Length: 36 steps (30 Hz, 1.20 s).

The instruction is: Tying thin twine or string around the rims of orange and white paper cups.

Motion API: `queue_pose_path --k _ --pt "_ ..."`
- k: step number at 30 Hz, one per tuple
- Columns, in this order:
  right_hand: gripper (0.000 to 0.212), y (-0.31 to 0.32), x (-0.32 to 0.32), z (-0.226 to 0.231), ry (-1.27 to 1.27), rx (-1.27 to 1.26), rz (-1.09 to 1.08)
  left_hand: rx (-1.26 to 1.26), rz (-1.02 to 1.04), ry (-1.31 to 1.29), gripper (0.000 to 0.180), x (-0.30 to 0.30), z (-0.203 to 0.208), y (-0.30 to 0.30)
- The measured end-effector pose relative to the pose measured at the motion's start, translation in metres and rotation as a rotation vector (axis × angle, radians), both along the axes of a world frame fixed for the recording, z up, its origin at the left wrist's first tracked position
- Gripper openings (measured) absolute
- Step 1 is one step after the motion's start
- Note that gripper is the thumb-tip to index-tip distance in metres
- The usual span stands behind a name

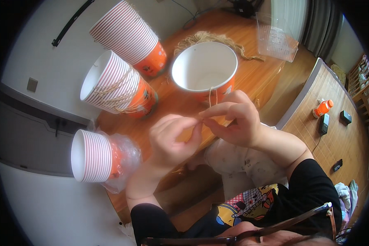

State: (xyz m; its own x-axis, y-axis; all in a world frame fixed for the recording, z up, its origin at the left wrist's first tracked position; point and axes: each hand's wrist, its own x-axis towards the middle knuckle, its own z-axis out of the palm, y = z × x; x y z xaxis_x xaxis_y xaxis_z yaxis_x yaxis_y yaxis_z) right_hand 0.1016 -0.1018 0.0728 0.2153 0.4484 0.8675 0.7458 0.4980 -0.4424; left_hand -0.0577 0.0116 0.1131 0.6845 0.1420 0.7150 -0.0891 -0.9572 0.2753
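Note:
A large orange paper bucket (pixel 197 96) with a white inside stands on the wooden table, its open mouth facing up. A thin loop of twine (pixel 211 97) hangs at the near side of its rim. Just in front of it, my left hand (pixel 173 137) and my right hand (pixel 238 121) meet fingertip to fingertip, both pinched. Between the fingertips the twine's end is mostly hidden; it appears to run up from them to the bucket. Behind the bucket lies a loose bundle of tan twine (pixel 194 39).
Left on the table (pixel 258 84) are a tall stack of paper buckets (pixel 125 35), a second stack with twine loops (pixel 115 86), and a shorter, plastic-wrapped stack (pixel 92 156). A clear plastic basket (pixel 274 41) sits at the far right corner. An orange bottle (pixel 323 108) stands on another surface rightward.

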Motion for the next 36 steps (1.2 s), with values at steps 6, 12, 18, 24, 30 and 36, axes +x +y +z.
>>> queue_pose_path --k 6,12,18,24,30,36 --pt "0.032 -0.0017 0.0014 -0.0023 -0.032 0.002 -0.001 -0.126 -0.031 0.020 0.012 -0.0018 -0.0035 0.0013" --pt "0.037 -0.0009 0.0038 -0.0033 -0.106 0.029 -0.022 -0.151 -0.028 0.010 0.010 -0.0024 -0.0043 0.0027" --pt "0.036 -0.0007 0.0039 -0.0013 -0.114 0.045 -0.018 -0.074 -0.024 -0.001 0.012 -0.0024 -0.0040 0.0038" --pt "0.033 -0.0005 0.0042 -0.0013 -0.098 0.067 -0.034 0.040 -0.013 -0.016 0.016 0.0004 -0.0022 0.0002" --pt "0.032 0.0013 0.0037 -0.0023 -0.101 0.117 -0.072 0.074 0.017 -0.019 0.015 0.0006 -0.0030 -0.0008" --pt "0.033 0.0008 0.0022 -0.0020 -0.101 0.147 -0.107 0.192 -0.002 -0.038 0.015 0.0016 -0.0061 0.0012"
